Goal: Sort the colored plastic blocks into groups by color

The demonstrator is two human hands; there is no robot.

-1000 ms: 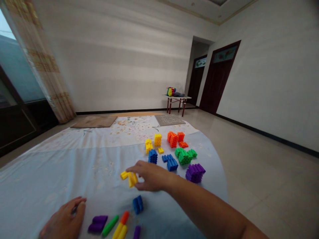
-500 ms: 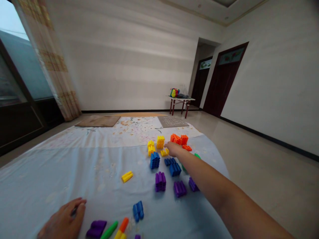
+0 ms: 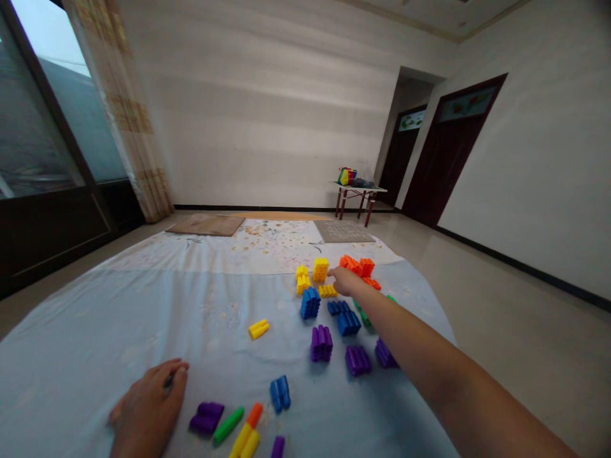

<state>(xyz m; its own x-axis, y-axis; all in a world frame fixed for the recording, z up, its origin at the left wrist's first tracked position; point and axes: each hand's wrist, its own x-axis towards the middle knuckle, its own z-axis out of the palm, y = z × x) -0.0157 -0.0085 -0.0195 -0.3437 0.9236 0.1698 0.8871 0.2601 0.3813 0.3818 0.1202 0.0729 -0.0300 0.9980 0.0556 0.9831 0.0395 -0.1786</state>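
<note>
My right hand [image 3: 342, 280] reaches across the table to the yellow blocks. Its fingers are bent, beside a tall yellow stack [image 3: 320, 270] and over the end of a low yellow row [image 3: 327, 291]; whatever they hold, if anything, is hidden. At the lower left my left hand [image 3: 153, 401] rests on the cloth, thumb and fingers curled together, with a dark gap between them. Near it lie a purple block [image 3: 207, 418], a green piece [image 3: 229, 425], an orange piece [image 3: 254, 415] touching yellow ones [image 3: 244, 441], and a blue block [image 3: 280, 394].
Blue stacks [image 3: 310, 303], purple stacks [image 3: 321, 344] and orange stacks [image 3: 366, 267] stand around my right arm. Green pieces are partly behind it. A yellow block [image 3: 258, 329] lies alone. Two flat boards [image 3: 207, 224] are at the far edge of the cloth [image 3: 119, 318].
The view has shifted, so everything sits further right in the picture. More of the low yellow row shows beside my right hand. My left hand stays in about the same place on the cloth.
</note>
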